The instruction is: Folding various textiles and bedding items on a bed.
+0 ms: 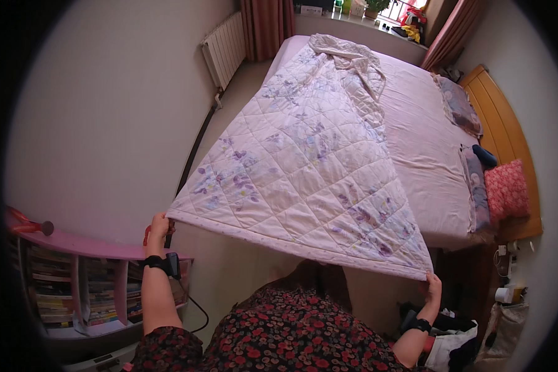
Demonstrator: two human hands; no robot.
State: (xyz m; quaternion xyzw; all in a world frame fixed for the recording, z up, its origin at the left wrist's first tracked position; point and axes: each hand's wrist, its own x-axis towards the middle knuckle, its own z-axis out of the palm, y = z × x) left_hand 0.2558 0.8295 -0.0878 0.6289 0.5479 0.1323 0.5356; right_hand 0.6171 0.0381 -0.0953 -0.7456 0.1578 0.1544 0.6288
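A white quilt (pixel 293 186) with purple floral print and diamond stitching stretches from my hands up over the bed. My left hand (pixel 159 226) grips its near left corner, and my right hand (pixel 432 286) pinches the near right corner. Between them the near edge hangs in a shallow sag in front of my body. The quilt's far end lies bunched and partly folded over at the far side of the bed. Beneath it, a pale pink sheet (pixel 418 162) covers the mattress, wrinkled on the right.
A pink bookshelf (pixel 121 251) full of books stands at my left. A white radiator (pixel 225 49) is on the wall beyond. Patterned pillows (pixel 460 104) and a red cushion (pixel 507 190) lie by the wooden headboard (pixel 502 116). Clothes (pixel 451 344) are heaped at lower right.
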